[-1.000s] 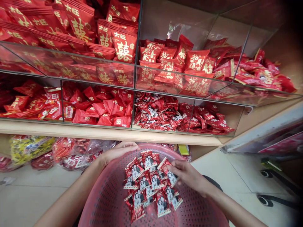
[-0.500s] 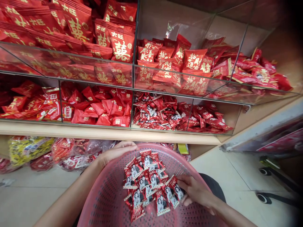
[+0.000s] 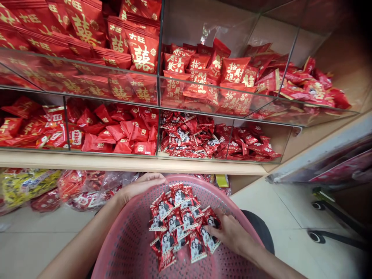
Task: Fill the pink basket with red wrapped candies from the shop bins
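A pink perforated plastic basket (image 3: 128, 248) is in front of me, with several small red candy packets (image 3: 174, 223) heaped in its middle. They carry a black-and-white couple print and cream dotted edges. My left hand (image 3: 143, 186) is at the far left rim, its fingers laid along the edge and its thumb out of sight; it holds the basket there. Inside the basket, my right hand (image 3: 229, 230) is at the right side of the heap. Its thumb and fingers close around one candy packet (image 3: 211, 220), which still touches its neighbours.
Glass-fronted shelf bins (image 3: 186, 135) of red-wrapped sweets stand beyond the basket. Under the wooden shelf edge (image 3: 87, 159) lie bulk bags (image 3: 31, 186) of yellow and red sweets. At right are a tiled floor (image 3: 279, 217) and black chair legs with casters (image 3: 316, 235).
My right hand has shifted a little left and up, with its fingers changing place over the packets at the heap's right edge. The left hand stays on the rim. The whole view has shifted slightly.
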A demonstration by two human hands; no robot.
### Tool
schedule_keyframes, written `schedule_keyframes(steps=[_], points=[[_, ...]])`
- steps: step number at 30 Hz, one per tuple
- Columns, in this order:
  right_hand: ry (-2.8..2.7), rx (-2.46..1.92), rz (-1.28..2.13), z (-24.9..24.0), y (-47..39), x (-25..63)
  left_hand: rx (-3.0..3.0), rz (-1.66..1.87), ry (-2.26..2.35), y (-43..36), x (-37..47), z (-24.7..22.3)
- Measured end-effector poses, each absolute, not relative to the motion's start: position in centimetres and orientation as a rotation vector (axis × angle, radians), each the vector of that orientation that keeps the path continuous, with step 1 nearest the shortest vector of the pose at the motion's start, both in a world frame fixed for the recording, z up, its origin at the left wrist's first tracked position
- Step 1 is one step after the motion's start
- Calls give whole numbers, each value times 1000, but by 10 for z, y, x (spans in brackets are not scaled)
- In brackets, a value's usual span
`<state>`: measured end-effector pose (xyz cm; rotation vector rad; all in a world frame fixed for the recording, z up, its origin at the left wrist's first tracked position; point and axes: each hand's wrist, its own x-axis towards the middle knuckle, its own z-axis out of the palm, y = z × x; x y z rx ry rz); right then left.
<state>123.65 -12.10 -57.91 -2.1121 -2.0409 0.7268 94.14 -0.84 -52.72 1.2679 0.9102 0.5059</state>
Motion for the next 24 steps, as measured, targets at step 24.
schedule_keyframes(steps=[24], points=[[-2500, -2172, 26, -529, -103, 1227, 1214, 504, 902, -6, 942, -532]])
